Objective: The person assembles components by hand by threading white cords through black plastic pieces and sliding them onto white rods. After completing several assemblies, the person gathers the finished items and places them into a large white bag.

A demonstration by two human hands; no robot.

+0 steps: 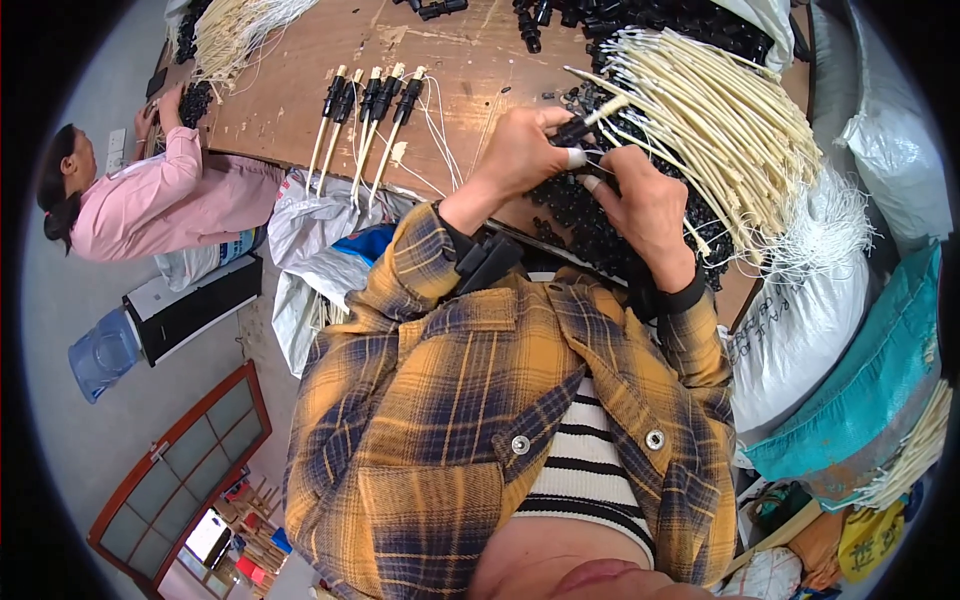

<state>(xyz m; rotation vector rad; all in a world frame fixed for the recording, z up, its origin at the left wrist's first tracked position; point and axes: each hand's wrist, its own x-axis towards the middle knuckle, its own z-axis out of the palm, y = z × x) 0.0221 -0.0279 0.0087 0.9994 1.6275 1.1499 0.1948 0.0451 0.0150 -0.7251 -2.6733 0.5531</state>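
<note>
Over the table's near edge, my left hand [522, 152] grips a black plastic fitting [572, 132] with a short cream stick end [606, 109] poking out of it. A white wrap covers my left thumb tip. Close beside it, my right hand [640, 205] is pinched at a thin white cord running toward the fitting; the fingers hide part of it. Beneath both hands lies a heap of small black parts [575, 225]. To the right is a big bundle of cream sticks [715, 125] with white cords at their ends.
Several finished-looking sticks with black fittings [372, 100] lie across the wooden table [300, 110] edge. More black fittings [560, 15] are piled at the back. White sacks [800, 320] and a teal sack [860, 370] crowd the right. A person in pink [165, 205] works at the left.
</note>
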